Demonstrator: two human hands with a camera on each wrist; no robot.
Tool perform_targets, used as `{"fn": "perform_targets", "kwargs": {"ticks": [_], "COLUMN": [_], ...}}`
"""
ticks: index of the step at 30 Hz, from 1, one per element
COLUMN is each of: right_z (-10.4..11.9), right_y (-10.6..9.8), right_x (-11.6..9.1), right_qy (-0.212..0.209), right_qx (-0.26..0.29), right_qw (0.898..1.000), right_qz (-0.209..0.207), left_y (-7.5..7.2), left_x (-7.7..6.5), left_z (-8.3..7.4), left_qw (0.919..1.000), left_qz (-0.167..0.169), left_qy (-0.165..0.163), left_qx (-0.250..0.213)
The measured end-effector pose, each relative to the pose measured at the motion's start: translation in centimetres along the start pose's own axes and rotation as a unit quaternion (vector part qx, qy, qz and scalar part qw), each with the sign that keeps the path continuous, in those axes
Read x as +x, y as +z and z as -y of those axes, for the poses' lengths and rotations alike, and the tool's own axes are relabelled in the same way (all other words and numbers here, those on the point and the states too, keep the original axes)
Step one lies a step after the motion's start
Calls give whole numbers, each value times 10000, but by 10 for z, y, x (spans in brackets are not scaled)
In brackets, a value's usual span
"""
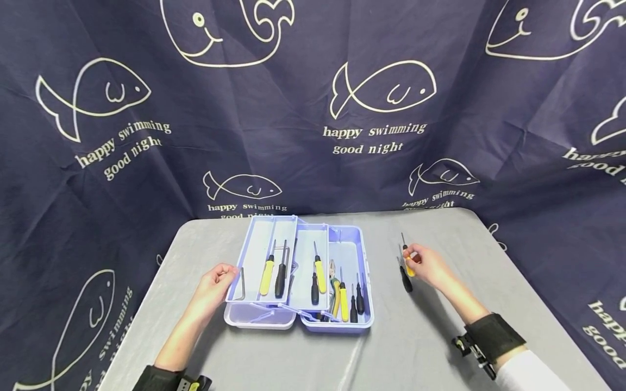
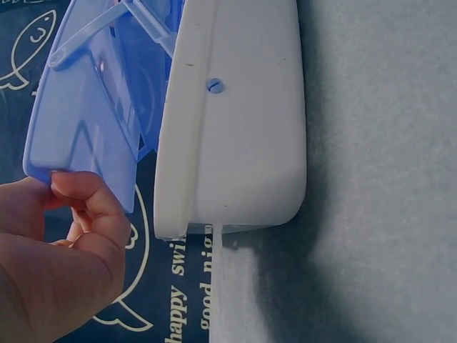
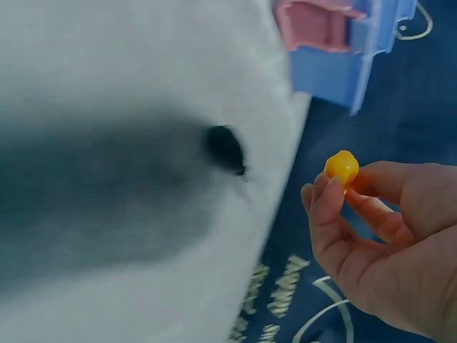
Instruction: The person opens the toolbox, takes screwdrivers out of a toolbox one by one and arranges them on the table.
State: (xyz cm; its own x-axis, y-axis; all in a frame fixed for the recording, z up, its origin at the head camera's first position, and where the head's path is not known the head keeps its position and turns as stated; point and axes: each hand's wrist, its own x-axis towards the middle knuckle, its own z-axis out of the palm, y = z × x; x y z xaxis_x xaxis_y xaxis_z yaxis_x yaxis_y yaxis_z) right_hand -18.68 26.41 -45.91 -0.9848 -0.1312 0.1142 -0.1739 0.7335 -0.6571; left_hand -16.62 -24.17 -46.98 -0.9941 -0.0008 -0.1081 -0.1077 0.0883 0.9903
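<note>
A yellow-and-black screwdriver (image 1: 409, 269) is pinched in my right hand (image 1: 430, 266), right of the toolbox; its shaft points away from me. In the right wrist view only its yellow handle end (image 3: 343, 168) shows. A small black-handled screwdriver (image 1: 406, 279) lies on the table by that hand. My left hand (image 1: 215, 282) holds the outer left edge of the upper tray (image 1: 251, 233) of the lilac toolbox (image 1: 365, 277), thumb and fingers at its rim in the left wrist view. An L-shaped hex key (image 1: 242, 285) lies inside that tray, close to the fingers.
The toolbox stands unfolded on a grey-covered table (image 1: 415, 347). Its trays and base hold several screwdrivers and yellow-green-handled pliers (image 1: 336, 296). A dark blue curtain (image 1: 303, 179) with fish prints hangs behind the table.
</note>
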Motion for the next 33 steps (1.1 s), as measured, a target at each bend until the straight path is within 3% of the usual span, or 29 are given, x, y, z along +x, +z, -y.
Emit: {"fn": "perform_targets", "kwargs": {"ticks": [9, 17, 33], "right_z": [-30, -36, -39], "right_y": [6, 13, 15], "right_x": [-8, -11, -18], "right_qy": [544, 871, 898], "right_qx": [258, -176, -140], "right_qw": [9979, 9955, 9950], "right_qz": [233, 332, 423], "left_y": [0, -1, -1], "left_x": [1, 1, 1], "left_z": [2, 3, 1], "left_qw": [9999, 10000, 9999], "left_qz": [-64, -20, 25], "left_qy": [105, 18, 99], "left_qx": [99, 52, 12]}}
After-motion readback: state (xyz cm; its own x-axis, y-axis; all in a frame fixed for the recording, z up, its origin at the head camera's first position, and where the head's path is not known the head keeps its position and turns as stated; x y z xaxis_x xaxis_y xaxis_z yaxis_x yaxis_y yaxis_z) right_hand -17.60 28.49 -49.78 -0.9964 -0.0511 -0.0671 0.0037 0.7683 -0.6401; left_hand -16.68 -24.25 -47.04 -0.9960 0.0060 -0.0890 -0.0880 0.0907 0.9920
